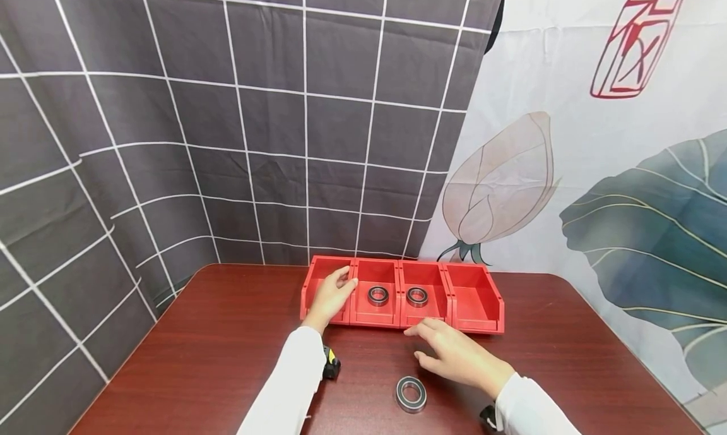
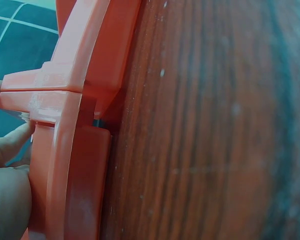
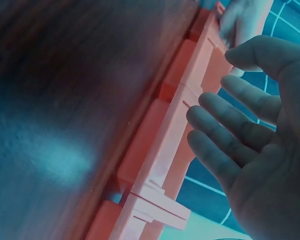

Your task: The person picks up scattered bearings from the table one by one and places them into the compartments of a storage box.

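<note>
My left hand (image 1: 332, 296) reaches over the leftmost of the joined red storage bins (image 1: 377, 324). Its thumb and fingertips lie on either side of the divider (image 2: 40, 82) beside that bin, gripping it. Part of the bin's inside is hidden by the hand. Just in front of the third bin, my right hand (image 1: 451, 353) hovers over the table with its fingers spread and nothing held; the right wrist view shows its bare palm. A ball bearing (image 1: 377, 295) lies in the second bin and another bearing (image 1: 417, 297) in the third. A larger-looking bearing (image 1: 411, 408) rests on the table, left of the right forearm.
The bins stand near the back edge of the brown wooden table (image 1: 238, 334). Behind them hang a dark grid-patterned cloth (image 1: 267, 132) and a white cloth with a lotus print (image 1: 500, 195). Black devices (image 1: 331, 364) are strapped at both wrists.
</note>
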